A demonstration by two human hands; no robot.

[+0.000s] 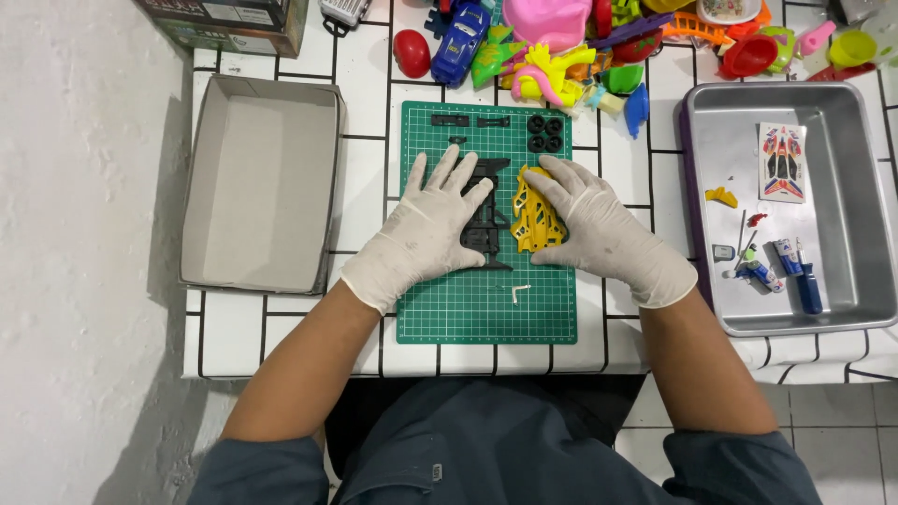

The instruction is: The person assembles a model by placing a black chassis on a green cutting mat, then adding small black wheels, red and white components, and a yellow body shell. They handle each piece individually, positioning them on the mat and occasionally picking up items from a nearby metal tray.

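Observation:
Both hands wear pale gloves and lie flat on a green cutting mat (486, 309). My left hand (426, 229) rests with fingers spread, its fingertips on a black toy car chassis (488, 224). My right hand (594, 229) lies beside and partly on a yellow toy car body shell (531, 220). Neither hand grips anything. Several small black wheels (545, 133) and two black strips (468, 121) sit at the mat's far edge. A small white part (519, 291) lies near the mat's front.
An empty open cardboard box (262, 187) stands left of the mat. A metal tray (795, 122) on the right holds a sticker sheet, a blue screwdriver, small tubes and a yellow part. Colourful plastic toys (561, 47) are piled at the back. The white tiled table ends just before me.

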